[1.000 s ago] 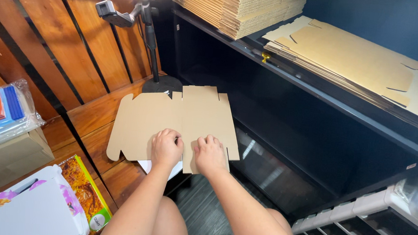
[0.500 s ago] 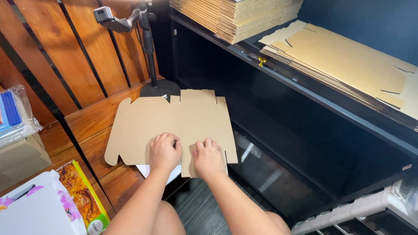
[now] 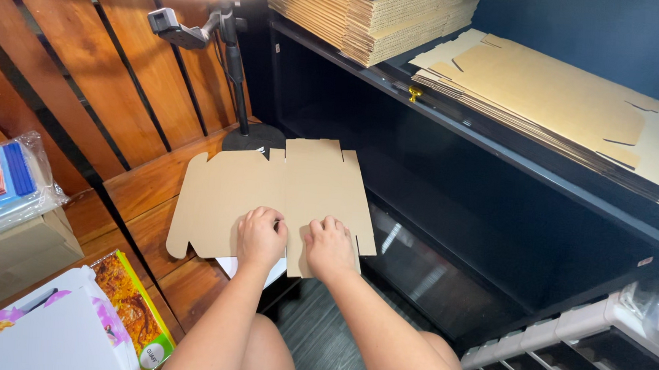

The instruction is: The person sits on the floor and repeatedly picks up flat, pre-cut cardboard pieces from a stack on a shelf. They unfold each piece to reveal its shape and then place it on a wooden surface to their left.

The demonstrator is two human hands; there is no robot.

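- pressing the flat cardboard box blank (image 3: 268, 185) on the wooden floor, left hand (image 3: 260, 238) and right hand (image 3: 331, 247) lie with fingers curled, clamping nothing.
- near edge overhangs the step, so uneven pressure may skew the crease or slide the blank.

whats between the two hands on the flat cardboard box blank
In the head view, a narrow strip of the flat brown die-cut cardboard blank shows between the left hand and right hand, with a cut slot; nothing else lies there.

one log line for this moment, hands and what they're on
left hand: pressing flat cardboard box blank | right hand: pressing same blank | blank: lying on wooden floor
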